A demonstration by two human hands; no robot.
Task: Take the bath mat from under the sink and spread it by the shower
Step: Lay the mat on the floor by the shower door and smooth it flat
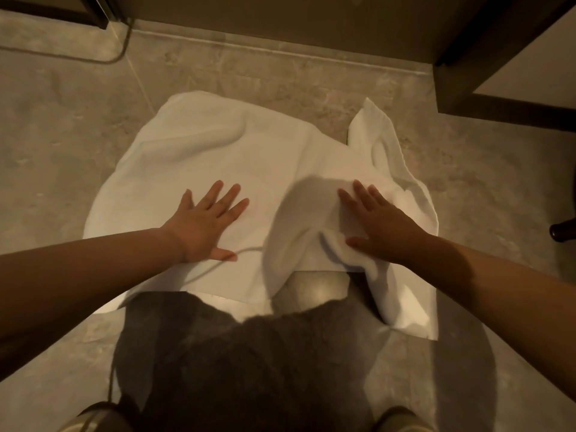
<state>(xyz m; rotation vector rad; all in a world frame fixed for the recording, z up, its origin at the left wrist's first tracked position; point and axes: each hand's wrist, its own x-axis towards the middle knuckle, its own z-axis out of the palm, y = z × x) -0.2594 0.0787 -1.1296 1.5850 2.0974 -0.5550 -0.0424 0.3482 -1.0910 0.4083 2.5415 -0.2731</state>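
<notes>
so the white terry bath mat point(218, 151) is lying on the beige marbled tile floor point(62, 135), smooth and flat on its left half under the left hand point(207, 224) with fingers point(230, 194) spread open, but bunched into soft folds on the right where the right hand point(380, 226) presses down, fingers straight too

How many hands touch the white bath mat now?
2. The left hand lies flat on the bath mat, left side; the right hand on its rumpled right side.
</notes>
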